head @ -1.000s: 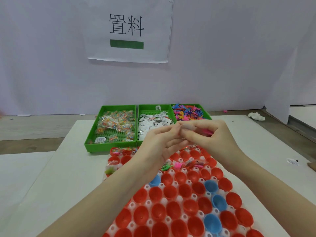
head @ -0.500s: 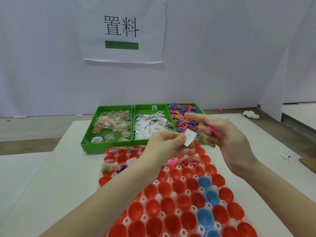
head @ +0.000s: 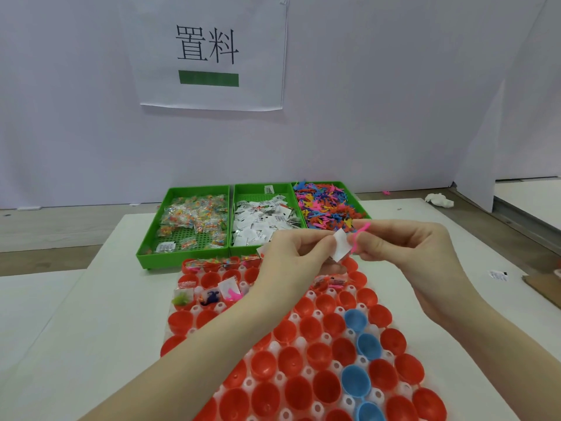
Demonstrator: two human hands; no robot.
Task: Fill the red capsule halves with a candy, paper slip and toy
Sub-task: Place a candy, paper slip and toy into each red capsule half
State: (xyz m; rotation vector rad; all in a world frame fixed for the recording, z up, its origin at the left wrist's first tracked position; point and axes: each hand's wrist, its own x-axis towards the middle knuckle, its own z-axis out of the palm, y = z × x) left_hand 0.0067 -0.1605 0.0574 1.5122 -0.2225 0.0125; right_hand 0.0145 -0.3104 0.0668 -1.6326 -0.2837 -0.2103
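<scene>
My left hand (head: 296,258) pinches a white paper slip (head: 340,249) above the far end of the white tray (head: 299,341) of red capsule halves (head: 291,361). My right hand (head: 406,253) is close beside it on the right and pinches a pink toy (head: 358,237) between thumb and fingers. The two hands nearly touch at the slip. Some far-row red halves hold candy, slips and toys (head: 211,297). Several blue halves (head: 368,346) sit among the red ones.
Three green bins stand behind the capsule tray: candy packets (head: 194,218) on the left, paper slips (head: 264,221) in the middle, coloured toys (head: 326,205) on the right. A loose slip (head: 498,275) and brown cardboard (head: 543,291) lie at the right table edge.
My right hand has come back toward the left hand, so the pink toy now sits next to the paper slip. The left hand still holds the slip at about the same height.
</scene>
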